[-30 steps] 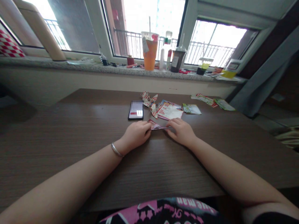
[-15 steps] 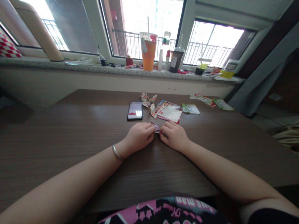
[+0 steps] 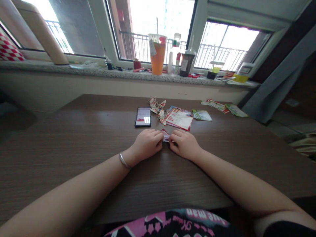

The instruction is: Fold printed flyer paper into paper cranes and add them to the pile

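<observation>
Between my two hands is a small piece of printed paper (image 3: 166, 136), whitish-purple with a red edge. My left hand (image 3: 148, 142), with a silver bangle at the wrist, is closed on its left side. Closed on the right side of the same piece is my right hand (image 3: 184, 143), thumb and fingers curled. Much of the paper is hidden under my fingers. Just beyond my left hand lies a phone (image 3: 143, 117) with a lit screen. Beyond my right hand are flat printed sheets (image 3: 179, 119) with red borders, and crumpled striped paper (image 3: 158, 108) is beside them.
Green-and-white cards (image 3: 202, 115) and more paper strips (image 3: 218, 106) lie at the far right of the brown table (image 3: 81, 141). On the window sill stand a tall orange drink cup (image 3: 158, 57), a dark drink cup (image 3: 187, 64) and several small bottles.
My hands have drawn slightly apart, and a little more of the small printed paper shows between them. The other things on the table have stayed in place.
</observation>
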`<state>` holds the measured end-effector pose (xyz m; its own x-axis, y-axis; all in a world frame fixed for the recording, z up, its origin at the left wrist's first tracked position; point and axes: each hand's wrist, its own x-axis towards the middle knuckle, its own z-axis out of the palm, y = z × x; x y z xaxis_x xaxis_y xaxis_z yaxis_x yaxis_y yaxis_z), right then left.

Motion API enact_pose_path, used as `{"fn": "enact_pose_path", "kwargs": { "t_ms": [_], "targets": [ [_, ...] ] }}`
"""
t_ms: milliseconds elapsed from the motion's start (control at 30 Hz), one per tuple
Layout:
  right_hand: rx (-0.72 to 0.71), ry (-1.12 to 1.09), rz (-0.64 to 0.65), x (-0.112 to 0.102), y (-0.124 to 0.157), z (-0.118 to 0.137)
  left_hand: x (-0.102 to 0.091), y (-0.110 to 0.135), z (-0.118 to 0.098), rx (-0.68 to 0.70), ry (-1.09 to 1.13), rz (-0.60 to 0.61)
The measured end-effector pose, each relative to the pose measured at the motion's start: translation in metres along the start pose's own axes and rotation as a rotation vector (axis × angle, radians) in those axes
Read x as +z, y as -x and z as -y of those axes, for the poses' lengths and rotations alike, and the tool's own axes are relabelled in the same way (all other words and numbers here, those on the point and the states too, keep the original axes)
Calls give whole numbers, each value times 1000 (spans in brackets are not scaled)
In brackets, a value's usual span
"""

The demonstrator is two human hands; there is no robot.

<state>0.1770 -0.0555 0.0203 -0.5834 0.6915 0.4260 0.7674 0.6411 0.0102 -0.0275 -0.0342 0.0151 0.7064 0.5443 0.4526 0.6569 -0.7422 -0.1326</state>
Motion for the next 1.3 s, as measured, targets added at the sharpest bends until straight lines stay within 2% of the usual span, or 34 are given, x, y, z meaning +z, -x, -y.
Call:
{"fn": "enact_pose_path", "kwargs": {
  "t_ms": [433,967,1167,1300],
  "targets": [
    [70,-16,-14,2,6,-17,1,5,19,-40,-24,20],
    [124,-10,-48,-1,12,-35,0,9,40,-163,3,21],
    [133,-1,-44,0,14,-38,2,12,46,-237,-31,91],
    [109,-27,6,1,15,-41,6,14,47,-313,-33,120]
  ]
}}
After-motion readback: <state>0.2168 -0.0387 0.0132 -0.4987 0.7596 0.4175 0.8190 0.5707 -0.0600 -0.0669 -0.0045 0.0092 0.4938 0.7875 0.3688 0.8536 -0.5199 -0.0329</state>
